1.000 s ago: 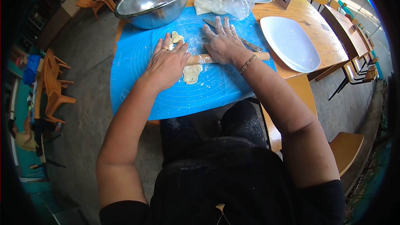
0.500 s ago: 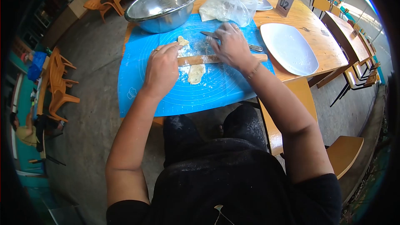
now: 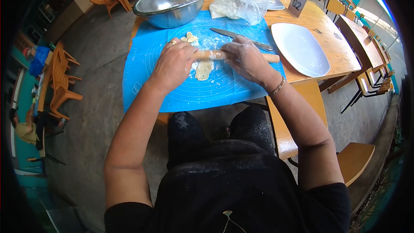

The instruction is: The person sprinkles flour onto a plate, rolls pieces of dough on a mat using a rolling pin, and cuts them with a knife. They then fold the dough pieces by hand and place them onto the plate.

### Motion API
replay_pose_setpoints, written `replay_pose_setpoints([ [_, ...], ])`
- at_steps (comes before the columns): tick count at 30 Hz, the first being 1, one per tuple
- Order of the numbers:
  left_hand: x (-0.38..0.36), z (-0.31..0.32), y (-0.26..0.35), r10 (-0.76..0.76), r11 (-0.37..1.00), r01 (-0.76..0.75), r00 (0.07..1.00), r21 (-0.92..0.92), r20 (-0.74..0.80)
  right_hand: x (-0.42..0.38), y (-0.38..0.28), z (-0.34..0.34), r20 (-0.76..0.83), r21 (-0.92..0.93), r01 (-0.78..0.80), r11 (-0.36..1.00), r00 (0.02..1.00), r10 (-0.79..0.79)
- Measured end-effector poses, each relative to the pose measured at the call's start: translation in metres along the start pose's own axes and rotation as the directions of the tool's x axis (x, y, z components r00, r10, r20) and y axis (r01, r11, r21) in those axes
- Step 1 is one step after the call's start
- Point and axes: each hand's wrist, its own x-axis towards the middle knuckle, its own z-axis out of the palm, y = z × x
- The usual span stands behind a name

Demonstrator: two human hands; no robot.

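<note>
Both hands are on a wooden rolling pin that lies crosswise over a flattened piece of dough. My left hand is closed around the pin's left part, a ring on one finger. Farther right, my right hand has its fingers curled over the pin, whose right end sticks out past it. Small dough pieces lie just beyond my left hand. A knife rests behind my right hand. Flour dusts the blue mat under everything.
At the back left stands a large steel bowl. A plastic bag with pale contents sits beside it. On the right are a white plate and an "02" sign. A person sits far left.
My right hand, blurred above the pin before, has come down onto it. The left hand now wraps the pin farther in. The view has shifted slightly.
</note>
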Motion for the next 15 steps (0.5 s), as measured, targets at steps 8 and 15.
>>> replay_pose_setpoints([
  [8, -0.008, 0.012, -0.003, -0.039, 0.999, 0.041, 0.997, -0.033, 0.063, 0.005, -0.002, 0.01, 0.061, 0.013, 0.083, 0.996, 0.995, -0.083],
  [15, 0.009, 0.042, -0.019, -0.189, 0.937, 0.254, 0.946, -0.239, 0.264, 0.024, 0.008, 0.043, -0.007, -0.511, -0.097, 0.854, 0.994, 0.108],
])
